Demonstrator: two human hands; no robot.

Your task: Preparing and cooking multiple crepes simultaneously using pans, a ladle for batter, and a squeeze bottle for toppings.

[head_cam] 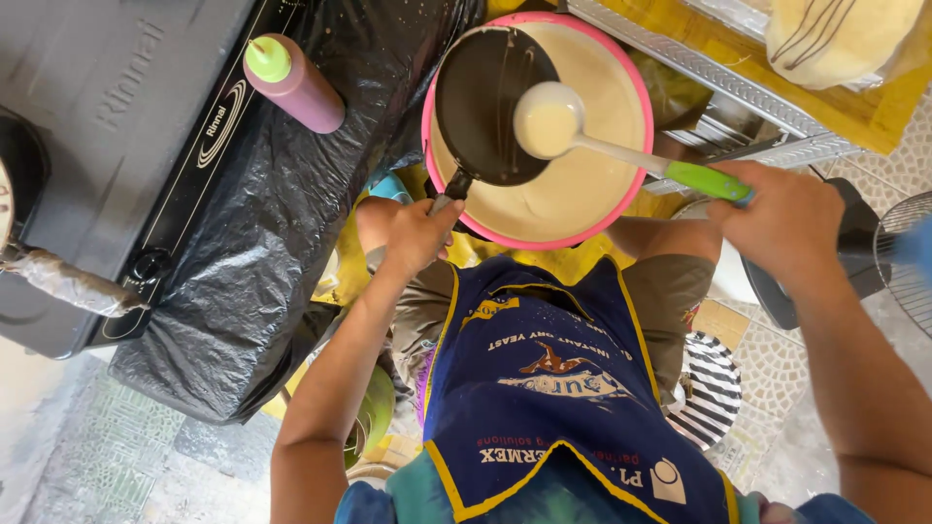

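The left hand (413,233) is closed around the handle of a small dark frying pan (490,107), its grip wrapped tight at the handle's lower end; the pan is held tilted over a pink-rimmed basin (636,92) filled with pale beige batter (582,184), and thin streaks of batter run down the pan's dark inner face; the right hand (786,218) is closed on the green handle of a ladle (582,136), whose round bowl, full of the same pale batter, hangs in front of the pan's right edge, above the basin; the basin sits between the person's knees, just beyond the blue apron (553,388) with its yellow trim; to the left, a dark gas stove (116,126) lies partly under a crumpled black plastic sheet (262,223), and a purple squeeze bottle (296,82) with a lime-green cap rests on that sheet, well apart from the pan; at the top right, on a yellow tabletop (874,116) edged with ribbed metal, a stack of pale thin pancakes (835,34) with dark stripes lies in clear wrap; at the far right the wire guard of a fan (908,257) shows beside the right forearm; a black-and-white striped cloth (714,388) lies by the right knee; the floor is patterned tile (107,446)
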